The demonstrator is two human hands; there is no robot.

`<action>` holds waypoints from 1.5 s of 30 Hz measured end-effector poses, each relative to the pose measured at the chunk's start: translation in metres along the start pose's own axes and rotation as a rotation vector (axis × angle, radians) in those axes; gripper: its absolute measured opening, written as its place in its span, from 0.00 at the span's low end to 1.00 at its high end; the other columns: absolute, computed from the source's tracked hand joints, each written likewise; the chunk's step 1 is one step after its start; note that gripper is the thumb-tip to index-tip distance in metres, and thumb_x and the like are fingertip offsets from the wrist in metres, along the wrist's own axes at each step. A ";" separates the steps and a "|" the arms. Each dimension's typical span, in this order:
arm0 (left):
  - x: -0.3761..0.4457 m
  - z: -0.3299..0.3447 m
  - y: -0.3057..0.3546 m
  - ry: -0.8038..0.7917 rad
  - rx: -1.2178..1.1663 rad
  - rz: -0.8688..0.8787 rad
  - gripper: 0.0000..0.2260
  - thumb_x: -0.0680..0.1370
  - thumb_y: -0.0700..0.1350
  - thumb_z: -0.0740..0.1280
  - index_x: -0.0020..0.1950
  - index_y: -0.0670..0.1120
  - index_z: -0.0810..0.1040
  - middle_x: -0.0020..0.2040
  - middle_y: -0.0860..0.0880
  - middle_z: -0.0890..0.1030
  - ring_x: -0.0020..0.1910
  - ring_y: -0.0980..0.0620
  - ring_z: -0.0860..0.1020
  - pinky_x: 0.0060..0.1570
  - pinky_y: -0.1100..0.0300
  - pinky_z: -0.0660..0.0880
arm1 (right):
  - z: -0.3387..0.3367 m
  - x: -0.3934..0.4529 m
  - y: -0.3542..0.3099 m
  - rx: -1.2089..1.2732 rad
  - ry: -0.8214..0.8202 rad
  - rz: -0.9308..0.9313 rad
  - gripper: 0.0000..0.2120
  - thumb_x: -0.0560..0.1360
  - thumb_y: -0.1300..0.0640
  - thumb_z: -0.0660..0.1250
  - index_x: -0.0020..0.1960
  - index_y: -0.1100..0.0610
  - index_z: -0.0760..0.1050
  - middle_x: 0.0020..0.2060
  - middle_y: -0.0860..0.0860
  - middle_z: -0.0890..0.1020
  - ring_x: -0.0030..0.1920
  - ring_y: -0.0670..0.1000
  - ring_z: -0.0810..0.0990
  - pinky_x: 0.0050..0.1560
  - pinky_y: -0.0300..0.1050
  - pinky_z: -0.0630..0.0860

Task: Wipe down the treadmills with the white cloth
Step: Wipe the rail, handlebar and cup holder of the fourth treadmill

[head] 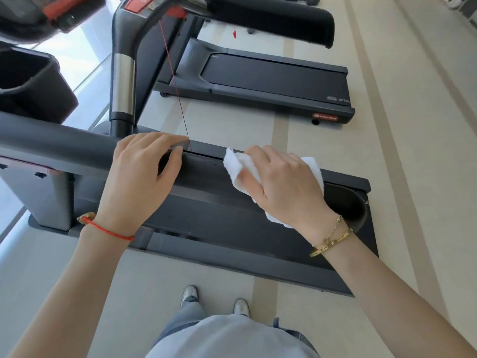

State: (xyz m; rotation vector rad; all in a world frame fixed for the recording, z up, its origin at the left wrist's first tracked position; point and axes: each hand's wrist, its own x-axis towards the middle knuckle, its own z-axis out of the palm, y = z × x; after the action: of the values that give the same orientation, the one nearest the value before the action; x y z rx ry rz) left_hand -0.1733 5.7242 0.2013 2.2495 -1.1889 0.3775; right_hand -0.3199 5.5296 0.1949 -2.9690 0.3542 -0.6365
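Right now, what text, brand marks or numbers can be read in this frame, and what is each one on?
"STA…": grey logo on the far treadmill's rear corner, cut off by its edge.
Red badge on that treadmill's end cap: white lettering, too blurred to read surely.
Gold bracelet on the right wrist: engraved Roman-numeral-like marks, too small to read.
Red console panel at top: no legible text.

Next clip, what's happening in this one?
A person stands beside a treadmill in a gym, wiping it down. The right hand grips a bunched white cloth and presses it on the dark padded handrail. The left hand grips the same handrail further along, fingers curled over its top. A red safety cord hangs down from the console. A second treadmill stands just beyond, with no hand on it.
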 end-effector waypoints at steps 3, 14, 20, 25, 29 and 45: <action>0.001 -0.008 -0.020 -0.004 0.009 -0.015 0.13 0.83 0.45 0.59 0.61 0.44 0.81 0.53 0.48 0.84 0.54 0.44 0.80 0.62 0.40 0.72 | 0.007 0.013 -0.018 -0.002 -0.005 -0.018 0.24 0.81 0.42 0.48 0.55 0.57 0.75 0.38 0.52 0.77 0.35 0.57 0.75 0.39 0.50 0.71; 0.011 -0.022 -0.081 0.003 0.014 0.013 0.13 0.83 0.45 0.60 0.57 0.43 0.83 0.50 0.47 0.84 0.50 0.44 0.81 0.60 0.40 0.73 | 0.029 0.061 -0.091 0.001 -0.027 -0.053 0.22 0.81 0.43 0.48 0.57 0.55 0.75 0.39 0.51 0.76 0.36 0.56 0.75 0.39 0.48 0.68; 0.014 -0.025 -0.088 -0.002 0.041 0.061 0.15 0.84 0.47 0.58 0.50 0.45 0.83 0.45 0.50 0.84 0.44 0.47 0.81 0.60 0.48 0.70 | 0.011 0.042 -0.070 -0.031 -0.072 0.153 0.22 0.79 0.38 0.45 0.50 0.49 0.73 0.37 0.47 0.78 0.36 0.52 0.74 0.37 0.46 0.63; 0.012 -0.026 -0.092 -0.021 0.065 0.115 0.17 0.84 0.47 0.56 0.46 0.45 0.82 0.42 0.51 0.83 0.41 0.48 0.79 0.57 0.52 0.69 | 0.025 0.068 -0.104 -0.074 -0.085 0.151 0.20 0.79 0.41 0.45 0.45 0.52 0.70 0.33 0.49 0.77 0.31 0.55 0.71 0.36 0.46 0.59; 0.010 -0.026 -0.096 -0.012 0.046 0.155 0.14 0.84 0.44 0.58 0.45 0.44 0.81 0.42 0.50 0.84 0.40 0.46 0.79 0.56 0.51 0.69 | 0.035 0.079 -0.123 -0.062 -0.063 0.119 0.19 0.80 0.43 0.46 0.48 0.53 0.71 0.33 0.49 0.75 0.33 0.55 0.72 0.36 0.47 0.60; 0.008 -0.023 -0.080 -0.050 -0.072 0.159 0.13 0.82 0.43 0.59 0.51 0.45 0.83 0.47 0.51 0.85 0.46 0.46 0.81 0.60 0.47 0.70 | 0.046 0.039 -0.120 -0.134 0.236 0.174 0.22 0.83 0.45 0.51 0.60 0.57 0.77 0.43 0.54 0.79 0.42 0.56 0.75 0.49 0.49 0.71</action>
State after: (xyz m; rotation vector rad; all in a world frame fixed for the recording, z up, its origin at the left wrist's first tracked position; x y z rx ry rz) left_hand -0.1026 5.7683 0.1963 2.1203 -1.3906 0.3359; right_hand -0.2414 5.6380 0.1842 -2.9439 0.6909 -0.9787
